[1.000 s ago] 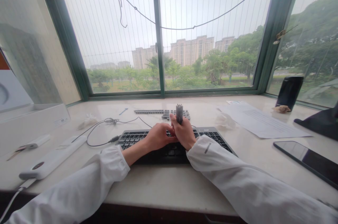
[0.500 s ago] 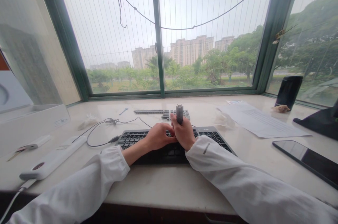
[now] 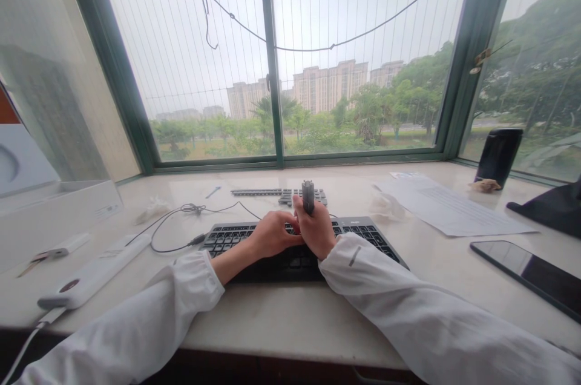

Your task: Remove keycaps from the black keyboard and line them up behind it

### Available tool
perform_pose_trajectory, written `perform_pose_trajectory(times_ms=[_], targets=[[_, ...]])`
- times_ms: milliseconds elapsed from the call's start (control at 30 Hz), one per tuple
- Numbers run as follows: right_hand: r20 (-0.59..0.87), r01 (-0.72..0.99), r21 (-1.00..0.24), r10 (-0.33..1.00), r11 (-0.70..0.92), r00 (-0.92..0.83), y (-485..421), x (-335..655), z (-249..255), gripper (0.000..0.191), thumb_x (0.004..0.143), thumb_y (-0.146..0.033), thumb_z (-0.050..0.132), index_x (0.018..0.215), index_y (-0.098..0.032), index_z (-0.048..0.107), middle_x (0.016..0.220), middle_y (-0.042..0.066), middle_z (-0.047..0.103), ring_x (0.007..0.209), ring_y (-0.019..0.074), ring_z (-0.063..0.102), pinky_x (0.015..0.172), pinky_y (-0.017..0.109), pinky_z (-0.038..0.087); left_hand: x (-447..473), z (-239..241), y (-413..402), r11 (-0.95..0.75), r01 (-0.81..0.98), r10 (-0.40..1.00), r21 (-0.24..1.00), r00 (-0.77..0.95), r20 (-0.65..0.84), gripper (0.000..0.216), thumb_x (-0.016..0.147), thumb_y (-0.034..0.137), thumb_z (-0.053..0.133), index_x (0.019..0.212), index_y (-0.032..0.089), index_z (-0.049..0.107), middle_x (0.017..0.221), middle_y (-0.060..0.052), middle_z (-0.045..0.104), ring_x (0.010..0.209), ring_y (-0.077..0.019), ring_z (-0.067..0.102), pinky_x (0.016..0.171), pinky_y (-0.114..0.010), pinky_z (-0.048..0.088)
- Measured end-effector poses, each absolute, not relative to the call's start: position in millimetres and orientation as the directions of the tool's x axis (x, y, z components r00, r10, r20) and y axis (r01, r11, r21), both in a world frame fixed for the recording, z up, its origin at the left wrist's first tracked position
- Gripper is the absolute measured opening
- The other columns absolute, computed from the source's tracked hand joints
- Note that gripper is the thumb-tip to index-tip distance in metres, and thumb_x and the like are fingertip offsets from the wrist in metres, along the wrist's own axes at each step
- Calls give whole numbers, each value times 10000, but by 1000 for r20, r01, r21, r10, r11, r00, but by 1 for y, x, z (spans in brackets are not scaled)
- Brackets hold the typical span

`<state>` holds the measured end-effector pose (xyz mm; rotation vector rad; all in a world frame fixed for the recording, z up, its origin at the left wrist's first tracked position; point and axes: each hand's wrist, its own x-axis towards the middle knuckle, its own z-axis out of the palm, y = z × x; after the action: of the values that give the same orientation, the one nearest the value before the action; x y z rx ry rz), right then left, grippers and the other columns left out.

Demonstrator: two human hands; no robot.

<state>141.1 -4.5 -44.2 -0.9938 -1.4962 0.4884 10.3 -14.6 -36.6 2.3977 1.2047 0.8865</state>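
Note:
My right hand (image 3: 318, 229) is closed round a dark grey cylindrical tool handle (image 3: 308, 196), which stands upright with its notched top above the fist. The tool's lower end is hidden by the hands. Against it rests my left hand (image 3: 273, 232), fingers curled and thumb reaching toward the right fist; whatever its fingertips pinch is hidden. Both hands are over the middle of a black keyboard (image 3: 290, 273) lying flat on the pale ledge. Behind the hands lie several loose dark keycaps (image 3: 256, 192) in rows, partly covered by the right hand.
A cable (image 3: 196, 208) lies left of the keyboard, near a white power bank (image 3: 95, 276) and an opened white box (image 3: 59, 209). Rightward are a printed sheet (image 3: 449, 206), a phone (image 3: 531, 273) and a black can-like cylinder (image 3: 498, 158). A window stands behind.
Both hands and the tool hold the same pose over the keyboard. Only a very slight shift of the whole view shows.

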Motion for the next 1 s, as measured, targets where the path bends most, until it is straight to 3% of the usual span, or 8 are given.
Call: perform_pose_trajectory(times_ms=[600,1000], targets=[[604,336,-761,795,555,55,-7,141,-41,459,889,-519,397,554,-208,430,512,0,486,523,147,464,551,277,336,11,-37,-14,-612,591,791,525,470,392,169,729,300,693,763,150,763,733,-15,729,668,-153,610,660,-224,439],[595,311,-775,801,550,65,-8,141,-41,455,880,-529,417,556,-211,434,511,-3,486,527,149,463,535,273,334,11,-36,-15,-609,593,793,526,475,383,199,745,317,671,774,147,770,743,-33,736,706,-172,631,709,-233,473]])
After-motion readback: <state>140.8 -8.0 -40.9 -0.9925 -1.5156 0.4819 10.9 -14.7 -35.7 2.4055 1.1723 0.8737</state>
